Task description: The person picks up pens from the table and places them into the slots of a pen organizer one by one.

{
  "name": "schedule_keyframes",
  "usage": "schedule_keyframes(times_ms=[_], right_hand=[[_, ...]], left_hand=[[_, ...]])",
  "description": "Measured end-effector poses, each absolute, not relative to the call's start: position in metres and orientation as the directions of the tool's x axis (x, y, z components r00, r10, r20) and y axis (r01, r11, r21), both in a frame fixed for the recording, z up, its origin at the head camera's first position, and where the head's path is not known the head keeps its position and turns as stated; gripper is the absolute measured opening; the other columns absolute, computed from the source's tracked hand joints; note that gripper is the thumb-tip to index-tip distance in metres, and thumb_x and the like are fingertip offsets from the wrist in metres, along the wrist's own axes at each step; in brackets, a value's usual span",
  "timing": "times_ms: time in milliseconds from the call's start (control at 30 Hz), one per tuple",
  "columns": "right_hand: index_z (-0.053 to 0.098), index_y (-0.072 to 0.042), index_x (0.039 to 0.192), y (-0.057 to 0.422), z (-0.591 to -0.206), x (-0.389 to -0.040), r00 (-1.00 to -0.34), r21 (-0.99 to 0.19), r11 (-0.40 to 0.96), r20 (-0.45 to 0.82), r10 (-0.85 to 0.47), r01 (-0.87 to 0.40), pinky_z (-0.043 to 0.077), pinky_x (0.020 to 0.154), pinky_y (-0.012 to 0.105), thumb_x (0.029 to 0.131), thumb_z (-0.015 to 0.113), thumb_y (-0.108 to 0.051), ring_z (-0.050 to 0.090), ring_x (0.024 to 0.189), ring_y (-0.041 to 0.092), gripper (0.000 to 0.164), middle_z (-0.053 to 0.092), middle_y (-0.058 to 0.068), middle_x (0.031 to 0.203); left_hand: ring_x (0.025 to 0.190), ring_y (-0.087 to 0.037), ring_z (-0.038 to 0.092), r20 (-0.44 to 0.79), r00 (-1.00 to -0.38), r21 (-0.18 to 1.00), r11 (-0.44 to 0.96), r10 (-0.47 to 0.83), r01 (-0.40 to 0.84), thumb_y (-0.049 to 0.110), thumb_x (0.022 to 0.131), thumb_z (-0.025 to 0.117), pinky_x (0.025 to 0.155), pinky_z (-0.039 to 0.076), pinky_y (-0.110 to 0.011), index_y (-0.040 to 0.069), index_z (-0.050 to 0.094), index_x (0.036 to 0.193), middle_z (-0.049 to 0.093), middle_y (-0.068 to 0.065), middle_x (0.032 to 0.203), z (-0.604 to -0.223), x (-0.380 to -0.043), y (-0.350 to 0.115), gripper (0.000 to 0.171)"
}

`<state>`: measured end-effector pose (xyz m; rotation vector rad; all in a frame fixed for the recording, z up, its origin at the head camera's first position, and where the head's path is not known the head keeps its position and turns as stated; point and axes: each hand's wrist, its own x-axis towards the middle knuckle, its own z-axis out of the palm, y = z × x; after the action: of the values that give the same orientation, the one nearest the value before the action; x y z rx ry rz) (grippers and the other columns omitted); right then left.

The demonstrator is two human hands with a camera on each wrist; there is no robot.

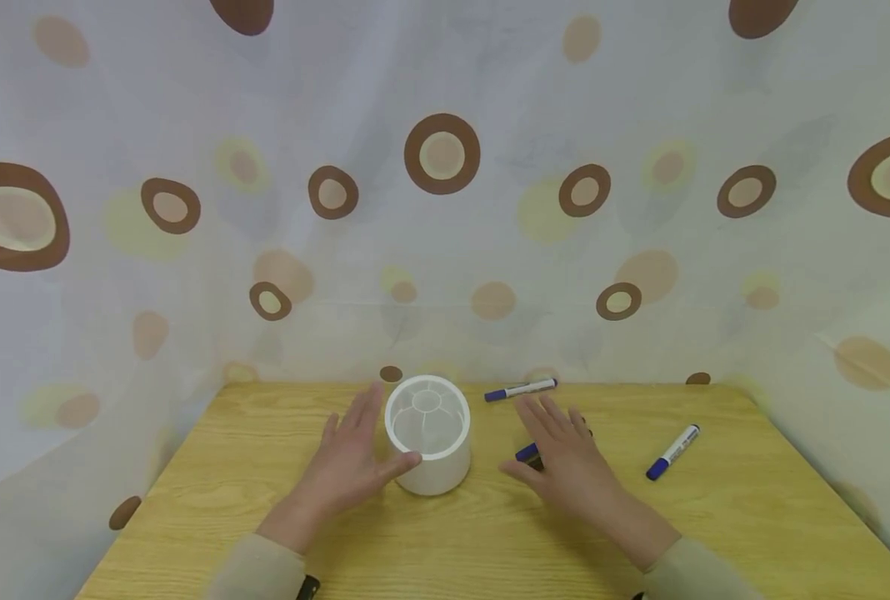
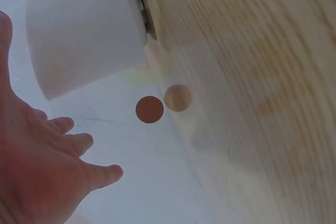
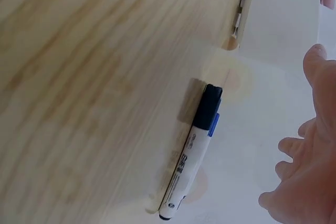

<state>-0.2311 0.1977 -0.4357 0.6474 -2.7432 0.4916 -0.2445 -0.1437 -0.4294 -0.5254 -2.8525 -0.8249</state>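
Observation:
A white round pen holder [image 1: 434,477] stands upright on the wooden table, its inside divided into compartments around a round middle one. My left hand [image 1: 343,468] is spread beside it with straight fingers, and the thumb overlaps the front rim in the head view. Over the table to the right, my right hand [image 1: 576,468] has its fingers extended and holds nothing. Beneath it lies a white marker with a black cap [image 3: 190,156], partly hidden by the hand in the head view. A blue cap [image 1: 526,452] pokes out beside that hand.
A blue-capped white marker [image 1: 522,389] lies near the table's back edge, right of the holder. Another blue-capped marker [image 1: 673,452] lies farther right. A pale curtain [image 1: 445,242] with brown rings and dots surrounds the wooden table [image 1: 752,517] at the back and sides.

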Motion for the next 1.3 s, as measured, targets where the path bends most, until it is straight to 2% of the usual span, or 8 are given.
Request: schedule_keyframes(times_ms=[233, 400, 633, 733, 867, 933, 1133, 1300], right_hand=[[0.036, -0.004, 0.171, 0.183, -0.437, -0.232, -0.838, -0.315, 0.793, 0.363, -0.407, -0.521, 0.017, 0.128, 0.075, 0.103, 0.076, -0.05, 0.031, 0.16, 0.048, 0.091, 0.045, 0.023, 0.169], [0.038, -0.004, 0.17, 0.172, -0.439, -0.234, -0.815, -0.342, 0.755, 0.393, -0.426, -0.559, 0.02, 0.127, 0.075, 0.104, 0.075, -0.049, 0.033, 0.16, 0.049, 0.089, 0.049, 0.024, 0.166], [0.037, -0.003, 0.17, 0.155, -0.429, -0.233, -0.862, -0.46, 0.73, 0.3, -0.408, -0.506, 0.019, 0.128, 0.073, 0.107, 0.074, -0.045, 0.032, 0.159, 0.052, 0.084, 0.045, 0.029, 0.167], [0.039, -0.003, 0.17, 0.15, -0.429, -0.233, -0.856, -0.486, 0.704, 0.311, -0.414, -0.517, 0.029, 0.123, 0.076, 0.106, 0.074, -0.044, 0.04, 0.153, 0.057, 0.083, 0.046, 0.032, 0.165], [0.036, -0.008, 0.172, 0.145, -0.43, -0.235, -0.845, -0.511, 0.673, 0.315, -0.432, -0.534, 0.043, 0.114, 0.075, 0.107, 0.075, -0.042, 0.048, 0.147, 0.056, 0.083, 0.046, 0.027, 0.166], [0.035, -0.01, 0.173, 0.144, -0.43, -0.235, -0.85, -0.527, 0.668, 0.302, -0.432, -0.526, 0.046, 0.113, 0.073, 0.107, 0.074, -0.044, 0.048, 0.147, 0.053, 0.084, 0.045, 0.026, 0.167], [0.036, -0.009, 0.172, 0.144, -0.427, -0.229, -0.854, -0.538, 0.665, 0.286, -0.434, -0.518, 0.041, 0.116, 0.074, 0.108, 0.072, -0.043, 0.043, 0.152, 0.053, 0.081, 0.044, 0.026, 0.168], [0.038, -0.008, 0.172, 0.148, -0.425, -0.221, -0.86, -0.541, 0.671, 0.265, -0.437, -0.507, 0.039, 0.117, 0.075, 0.107, 0.074, -0.043, 0.04, 0.154, 0.053, 0.082, 0.044, 0.029, 0.167]], left_hand=[[0.165, -0.042, 0.023, 0.219, -0.933, 0.543, 0.759, 0.286, 0.36, 0.064, 0.096, 0.078, 0.13, 0.007, -0.073, 0.013, 0.015, 0.177, 0.028, -0.021, 0.178, -0.431, -0.247, -0.137, 0.114], [0.163, -0.046, 0.027, 0.218, -0.933, 0.565, 0.742, 0.287, 0.36, 0.063, 0.098, 0.076, 0.129, 0.01, -0.075, 0.01, 0.013, 0.177, 0.028, -0.026, 0.177, -0.433, -0.248, -0.133, 0.115], [0.159, -0.048, 0.036, 0.223, -0.932, 0.582, 0.728, 0.285, 0.362, 0.065, 0.099, 0.074, 0.127, 0.016, -0.076, 0.008, 0.011, 0.177, 0.027, -0.023, 0.178, -0.435, -0.251, -0.127, 0.116], [0.157, -0.048, 0.038, 0.227, -0.931, 0.591, 0.72, 0.285, 0.364, 0.064, 0.099, 0.074, 0.126, 0.02, -0.076, 0.006, 0.012, 0.177, 0.029, -0.024, 0.177, -0.434, -0.251, -0.125, 0.115], [0.155, -0.05, 0.042, 0.226, -0.931, 0.612, 0.702, 0.287, 0.365, 0.063, 0.099, 0.076, 0.125, 0.024, -0.077, 0.005, 0.014, 0.176, 0.035, -0.026, 0.174, -0.434, -0.25, -0.123, 0.115], [0.154, -0.05, 0.043, 0.219, -0.934, 0.62, 0.699, 0.283, 0.357, 0.062, 0.098, 0.077, 0.125, 0.022, -0.077, 0.006, 0.013, 0.176, 0.036, -0.027, 0.173, -0.435, -0.25, -0.122, 0.116], [0.15, -0.051, 0.048, 0.192, -0.946, 0.654, 0.685, 0.263, 0.323, 0.063, 0.093, 0.082, 0.127, 0.018, -0.076, 0.009, 0.01, 0.177, 0.035, -0.028, 0.173, -0.437, -0.251, -0.118, 0.123], [0.144, -0.053, 0.052, 0.181, -0.951, 0.684, 0.662, 0.252, 0.306, 0.062, 0.089, 0.087, 0.123, 0.028, -0.076, 0.013, 0.011, 0.177, 0.039, -0.028, 0.17, -0.438, -0.252, -0.114, 0.126]])
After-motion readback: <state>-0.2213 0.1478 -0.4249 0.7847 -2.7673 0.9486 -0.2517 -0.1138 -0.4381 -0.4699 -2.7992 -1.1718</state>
